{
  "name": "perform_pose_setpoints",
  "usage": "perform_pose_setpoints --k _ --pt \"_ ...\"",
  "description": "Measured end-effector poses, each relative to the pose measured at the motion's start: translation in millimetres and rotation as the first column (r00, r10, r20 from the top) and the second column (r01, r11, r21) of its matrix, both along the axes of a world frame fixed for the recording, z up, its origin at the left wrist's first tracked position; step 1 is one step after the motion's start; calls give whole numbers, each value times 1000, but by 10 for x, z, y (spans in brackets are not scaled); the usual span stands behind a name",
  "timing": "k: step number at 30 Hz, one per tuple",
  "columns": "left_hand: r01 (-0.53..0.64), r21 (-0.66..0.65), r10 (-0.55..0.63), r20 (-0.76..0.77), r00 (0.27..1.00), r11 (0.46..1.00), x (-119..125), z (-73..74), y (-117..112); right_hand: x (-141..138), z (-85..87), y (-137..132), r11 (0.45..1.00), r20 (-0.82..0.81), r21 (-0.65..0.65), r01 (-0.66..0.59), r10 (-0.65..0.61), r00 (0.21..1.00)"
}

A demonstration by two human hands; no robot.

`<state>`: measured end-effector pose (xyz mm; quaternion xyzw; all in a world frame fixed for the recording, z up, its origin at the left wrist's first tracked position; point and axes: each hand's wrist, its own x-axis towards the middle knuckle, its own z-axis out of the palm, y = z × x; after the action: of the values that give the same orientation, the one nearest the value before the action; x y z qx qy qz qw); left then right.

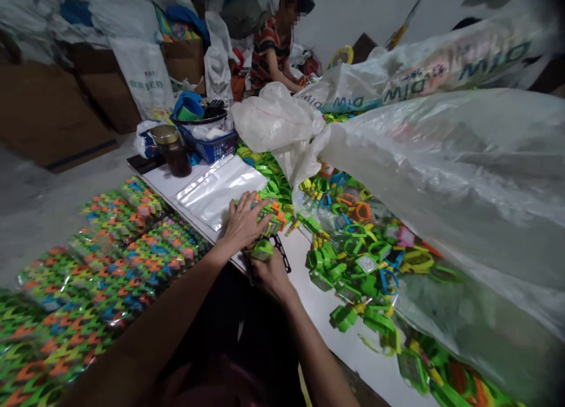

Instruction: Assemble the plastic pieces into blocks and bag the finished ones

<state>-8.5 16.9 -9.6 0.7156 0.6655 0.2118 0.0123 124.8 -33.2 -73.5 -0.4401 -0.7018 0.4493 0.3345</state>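
Note:
My left hand point(242, 221) lies flat with fingers spread on a small stack of coloured plastic pieces point(269, 209), at the edge of a pile of clear plastic bags point(220, 189). My right hand point(269, 271) is closed around a green plastic piece point(262, 250) near the white table's front edge point(309, 301). A black chain-like piece point(281, 251) lies just right of it. A heap of loose green, yellow, orange and blue plastic pieces point(353, 248) spills from a large clear sack point(463, 177) to the right.
Packed bags of coloured pieces point(110, 260) cover the floor at left. A brown jar point(174, 151) and a blue basket point(212, 145) stand at the table's far end. Another person point(273, 48) sits behind, among cardboard boxes point(106, 83) and white sacks point(143, 71).

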Motion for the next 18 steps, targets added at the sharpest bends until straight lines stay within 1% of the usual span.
perform_pose_setpoints --k 3,5,6,7,8,10,11,12,14,15,16,17,18 --pt "16 -5 -16 45 999 1000 -36 56 -56 -19 101 0 998 199 48 -51 40 979" --pt "22 51 -28 106 994 998 -89 116 -147 -53 152 -15 996 314 47 -75 57 948" --pt "31 105 -46 139 989 994 -124 139 -203 -87 167 -17 996 351 38 -84 65 934" --pt "66 170 -95 163 982 983 -161 147 -259 -131 177 -13 996 383 30 -90 71 921" --pt "154 225 -191 154 969 962 -194 139 -309 -182 182 -6 995 415 22 -94 77 906" --pt "341 287 -374 67 925 895 -232 66 -379 -272 189 4 995 465 16 -101 82 881" --pt "394 322 -424 26 905 861 -232 10 -393 -290 199 0 994 464 27 -104 80 882" --pt "419 355 -445 -9 896 836 -219 -51 -394 -274 217 -11 993 441 46 -112 80 894" --pt "412 410 -432 -47 901 814 -167 -162 -366 -97 293 -25 988 339 78 -132 99 936" --pt "404 424 -421 -58 905 810 -138 -203 -346 75 358 -5 988 283 87 -127 98 954" --pt "405 430 -419 -67 905 807 -112 -234 -326 297 443 49 991 258 88 -96 71 964" --pt "410 433 -423 -71 903 803 -92 -257 -311 558 547 145 996 261 80 -46 24 965" --pt "413 439 -428 -70 901 798 -79 -274 -300 839 665 285 993 326 101 62 -92 941"
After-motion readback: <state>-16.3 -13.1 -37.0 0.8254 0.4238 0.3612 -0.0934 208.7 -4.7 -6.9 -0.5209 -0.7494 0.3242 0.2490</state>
